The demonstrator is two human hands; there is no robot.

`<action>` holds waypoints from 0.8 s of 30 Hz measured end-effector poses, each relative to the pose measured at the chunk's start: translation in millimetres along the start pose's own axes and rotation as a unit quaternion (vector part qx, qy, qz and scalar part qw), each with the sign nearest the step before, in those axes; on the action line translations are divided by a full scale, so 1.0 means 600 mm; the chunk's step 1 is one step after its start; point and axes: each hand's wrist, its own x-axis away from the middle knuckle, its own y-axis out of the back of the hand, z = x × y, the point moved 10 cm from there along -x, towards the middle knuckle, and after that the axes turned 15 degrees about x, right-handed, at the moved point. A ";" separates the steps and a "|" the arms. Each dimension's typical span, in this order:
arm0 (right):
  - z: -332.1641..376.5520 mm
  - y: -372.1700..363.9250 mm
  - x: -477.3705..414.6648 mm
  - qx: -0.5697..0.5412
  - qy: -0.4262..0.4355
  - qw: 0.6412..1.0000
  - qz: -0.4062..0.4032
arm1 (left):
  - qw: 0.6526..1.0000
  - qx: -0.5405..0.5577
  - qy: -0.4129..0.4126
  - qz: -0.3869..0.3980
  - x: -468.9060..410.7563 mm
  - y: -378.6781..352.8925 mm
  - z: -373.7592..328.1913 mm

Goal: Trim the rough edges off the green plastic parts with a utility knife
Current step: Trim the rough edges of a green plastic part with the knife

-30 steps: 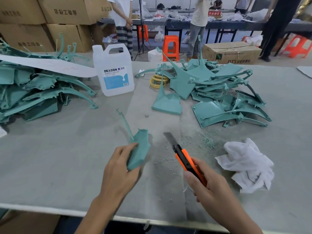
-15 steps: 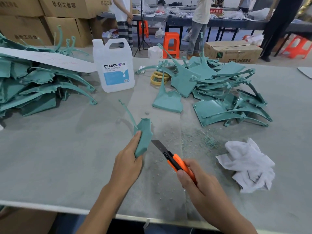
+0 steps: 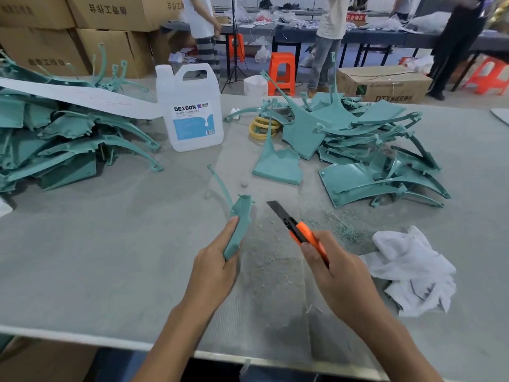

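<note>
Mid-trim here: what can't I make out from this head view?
Head view only:
green part: lower end and palm-side face, hidden by the left hand.
utility knife: rear of the handle, inside the right hand.
left pile of parts: cut off by the frame's left edge.
jug: fine label print too small.

Catalogue entry: one person, viewed from the head camera downward.
- Left forearm (image 3: 176, 334): bare, slim, uncovered from wrist to the lower frame edge.
- Right forearm (image 3: 396, 346): bare likewise, uncovered to the lower right corner.
- Left grip (image 3: 212, 271): bare skin, long smooth thumb, faint knuckle ridges.
- Right grip (image 3: 338, 279): bare skin, short plain thumbnail, tendon lines across the back.
- Below the bench (image 3: 82, 337) edge, beside the left forearm: dark blue cloth (image 3: 115, 366), too little shown to name the garment.
</note>
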 end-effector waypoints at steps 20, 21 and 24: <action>0.019 -0.033 -0.039 -0.014 0.034 0.999 0.020 | 0.998 0.057 -0.010 -0.024 0.000 0.007 -0.016; 0.020 -0.035 -0.040 -0.032 0.040 0.998 0.026 | 0.998 0.059 -0.011 -0.023 0.000 0.007 -0.017; 0.039 -0.049 -0.036 -0.077 0.073 0.992 0.062 | 0.998 0.061 0.000 -0.025 -0.001 0.007 -0.012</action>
